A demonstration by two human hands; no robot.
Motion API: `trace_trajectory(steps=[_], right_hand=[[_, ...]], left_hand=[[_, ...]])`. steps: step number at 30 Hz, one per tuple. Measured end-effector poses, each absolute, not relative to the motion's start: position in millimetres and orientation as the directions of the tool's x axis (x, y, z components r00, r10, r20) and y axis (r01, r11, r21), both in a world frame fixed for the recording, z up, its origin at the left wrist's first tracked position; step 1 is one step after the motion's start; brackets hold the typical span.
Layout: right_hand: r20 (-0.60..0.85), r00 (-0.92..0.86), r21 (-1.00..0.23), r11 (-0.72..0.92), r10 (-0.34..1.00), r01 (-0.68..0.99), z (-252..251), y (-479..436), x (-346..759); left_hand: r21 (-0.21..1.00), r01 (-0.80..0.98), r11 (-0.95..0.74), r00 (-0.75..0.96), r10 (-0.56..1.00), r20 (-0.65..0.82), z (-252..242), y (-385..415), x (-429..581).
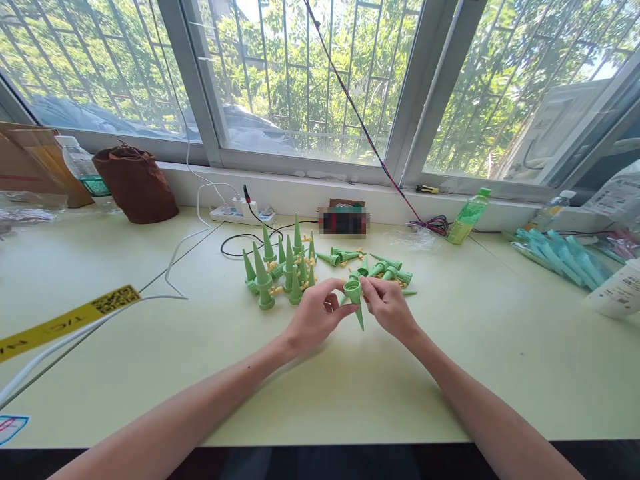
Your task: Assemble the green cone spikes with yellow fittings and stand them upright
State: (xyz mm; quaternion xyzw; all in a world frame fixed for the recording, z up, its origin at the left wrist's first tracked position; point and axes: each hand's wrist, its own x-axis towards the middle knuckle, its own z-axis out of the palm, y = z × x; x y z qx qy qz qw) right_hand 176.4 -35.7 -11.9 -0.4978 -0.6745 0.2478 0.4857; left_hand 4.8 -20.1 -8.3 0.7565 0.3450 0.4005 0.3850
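A green plant watering spike (353, 291) points tip down between my hands, its round threaded opening facing up. My left hand (320, 312) grips it at the collar, thumb on the near side and index finger behind. On its other side, my right hand (389, 305) is closed, thumb and fingers pinching at the collar; whatever small part lies between those fingertips is hidden. Left of my hands, several spikes with yellow valves (289, 267) stand upright in a cluster. Just beyond my right hand lies a loose pile of green spikes (387, 268).
A power strip (243, 213) with cables sits by the window sill. Farther right stand a green bottle (469, 217) and a white cup (617, 290), near teal packets (565, 257). A brown drawstring bag (136, 183) is at back left; a white cable (175, 273) crosses the left tabletop.
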Motion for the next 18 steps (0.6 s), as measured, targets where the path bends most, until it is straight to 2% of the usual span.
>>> trace_trajectory(steps=[6,11,14,18], right_hand=[[0.403,-0.052,-0.839,0.392,0.914,0.377,-12,-35,176],[0.399,-0.062,-0.849,0.394,0.915,0.351,-12,-35,174],[0.422,-0.017,-0.844,0.399,0.907,0.359,-12,-35,174],[0.467,0.115,-0.831,0.391,0.877,0.396,-11,-34,178]], left_hand=[[0.596,0.307,-0.742,0.422,0.668,0.613,-13,-17,3],[0.437,0.307,-0.845,0.48,0.534,0.696,-13,-15,-2],[0.482,0.34,-0.807,0.464,0.59,0.661,-10,-16,-2],[0.736,0.318,-0.598,0.365,0.793,0.487,-3,-17,0]])
